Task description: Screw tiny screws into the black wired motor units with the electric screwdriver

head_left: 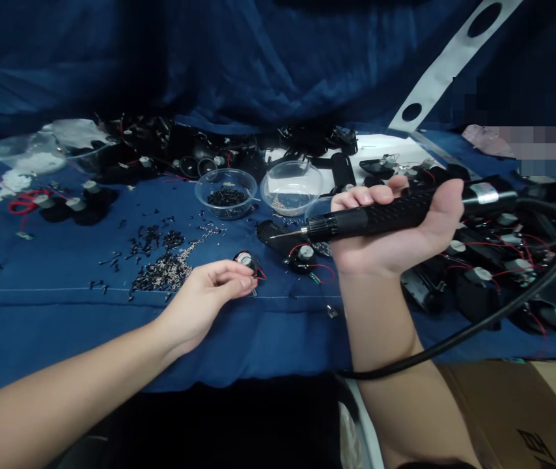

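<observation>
My right hand (395, 241) is wrapped around a black electric screwdriver (375, 213), raised above the table with its thin bit pointing left. The tool's black cable loops down past my forearm. Low over the cloth, my left hand (217, 283) has its fingers closed at a small round part (245, 259) with a silvery top and red wires; the fingers hide some of it. Just right of it lies a black housing (280, 238) with a small motor (306, 253), red wires and a little green board. The bit passes in front of this housing.
Loose screws (161, 270) are heaped left of my left hand. Behind stand a clear bowl (226, 195) of black screws and another bowl (290, 189) of silvery ones. Wired black housings (483, 273) crowd the right side. Another person's hand (487, 141) appears at the far right.
</observation>
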`<state>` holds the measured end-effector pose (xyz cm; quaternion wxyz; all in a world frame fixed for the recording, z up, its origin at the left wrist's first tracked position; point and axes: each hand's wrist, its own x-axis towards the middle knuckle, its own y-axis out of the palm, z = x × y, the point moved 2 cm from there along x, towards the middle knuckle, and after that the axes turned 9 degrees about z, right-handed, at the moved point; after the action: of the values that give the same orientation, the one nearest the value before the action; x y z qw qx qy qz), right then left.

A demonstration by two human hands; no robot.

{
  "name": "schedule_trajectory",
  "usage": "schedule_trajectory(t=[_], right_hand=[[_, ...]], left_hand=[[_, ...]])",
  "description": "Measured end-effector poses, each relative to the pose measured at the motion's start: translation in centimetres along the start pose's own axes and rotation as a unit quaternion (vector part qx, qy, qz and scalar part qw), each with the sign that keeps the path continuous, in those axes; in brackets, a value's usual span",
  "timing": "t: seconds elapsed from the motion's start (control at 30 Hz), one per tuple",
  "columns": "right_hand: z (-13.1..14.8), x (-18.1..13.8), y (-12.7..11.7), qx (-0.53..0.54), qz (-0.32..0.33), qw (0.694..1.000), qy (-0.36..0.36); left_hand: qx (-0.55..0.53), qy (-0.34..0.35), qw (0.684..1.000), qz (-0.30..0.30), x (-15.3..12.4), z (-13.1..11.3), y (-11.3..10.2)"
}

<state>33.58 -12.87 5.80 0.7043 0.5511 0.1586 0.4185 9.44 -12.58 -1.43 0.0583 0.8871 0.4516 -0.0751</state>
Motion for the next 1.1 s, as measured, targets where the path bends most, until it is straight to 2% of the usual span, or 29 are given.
schedule_trajectory(t=[0.07, 0.17, 0.27, 0.37, 0.43, 0.53, 0.63, 0.77, 0.83, 0.9, 0.97, 1.03, 1.1], right_hand=[[-0.2, -0.1, 0.0, 0.002, 0.001, 1.0, 0.006], [-0.4, -0.2, 0.0, -0.006, 0.004, 1.0, 0.008], [-0.5, -0.3, 0.0, -0.016, 0.005, 1.0, 0.007], [-0.6, -0.3, 0.1, -0.02, 0.01, 1.0, 0.011], [-0.7, -0.4, 0.1, -0.02, 0.008, 1.0, 0.014], [-0.8, -0.4, 0.2, -0.018, 0.006, 1.0, 0.015], [-0.9, -0.3, 0.1, -0.019, 0.008, 1.0, 0.008], [-0.9, -0.3, 0.2, -0.022, 0.009, 1.0, 0.004], [-0.9, -0.3, 0.2, -0.02, 0.007, 1.0, 0.005], [-0.8, -0.3, 0.2, -0.015, 0.007, 1.0, 0.006], [-0.7, -0.3, 0.1, -0.01, 0.007, 1.0, 0.006], [-0.5, -0.2, 0.0, -0.005, 0.005, 1.0, 0.009], [-0.3, -0.1, -0.1, 0.002, 0.003, 1.0, 0.013]], left_hand=[[-0.001, -0.004, 1.0, -0.005, 0.2, 0.4, -0.4], [0.167, 0.058, 0.984, -0.019, 0.0, 0.1, -1.2], [0.352, 0.143, 0.924, -0.04, -0.5, -0.6, -1.5], [0.444, 0.198, 0.874, -0.028, -0.7, -0.9, -1.1], [0.484, 0.205, 0.851, -0.015, -0.7, -0.9, -0.7], [0.523, 0.17, 0.835, -0.006, -0.6, -0.9, -0.1], [0.511, 0.132, 0.849, 0.008, -0.5, -0.8, 0.2], [0.419, 0.093, 0.902, 0.043, -0.2, -0.6, 0.3], [0.306, 0.058, 0.949, 0.056, 0.2, -0.6, 0.5], [0.146, 0.008, 0.987, 0.064, 0.7, -0.8, 0.7], [0.02, -0.037, 0.997, 0.064, 1.0, -1.0, 1.1], [0.014, -0.039, 0.997, 0.063, 1.2, -1.0, 1.1], [0.154, 0.037, 0.986, 0.056, 1.2, -0.8, 0.7]])
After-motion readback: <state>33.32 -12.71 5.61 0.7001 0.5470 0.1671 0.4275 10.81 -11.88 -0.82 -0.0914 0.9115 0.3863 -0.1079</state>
